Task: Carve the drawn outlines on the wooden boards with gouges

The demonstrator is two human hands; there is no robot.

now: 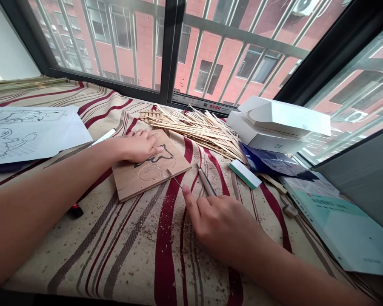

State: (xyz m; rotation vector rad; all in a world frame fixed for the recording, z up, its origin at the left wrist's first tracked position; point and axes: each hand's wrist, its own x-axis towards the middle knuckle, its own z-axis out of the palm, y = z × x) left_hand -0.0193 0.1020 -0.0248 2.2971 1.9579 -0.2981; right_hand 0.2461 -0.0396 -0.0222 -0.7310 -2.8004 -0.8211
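Observation:
A square wooden board (151,191) lies on the striped cloth, with a dark outline drawn on it and a round shape cut faintly into its near part. Across the board's far left part, my left hand (140,146) rests flat, its fingers stretched out. My right hand (223,227) is closed around a carving tool, whose handle is hidden in the fist. The tool's thin metal shaft (175,178) runs out along my index finger, and its tip is over the board's near right edge. Just beyond my right hand, a second tool with a pale handle (206,180) lies on the cloth.
Wood crumbs litter the striped cloth (140,250). Behind the board lies a heap of thin wooden sticks (198,129). At right are a white box (274,140), a green-and-white block (245,173) and a book (347,229). Printed drawings (32,131) lie left.

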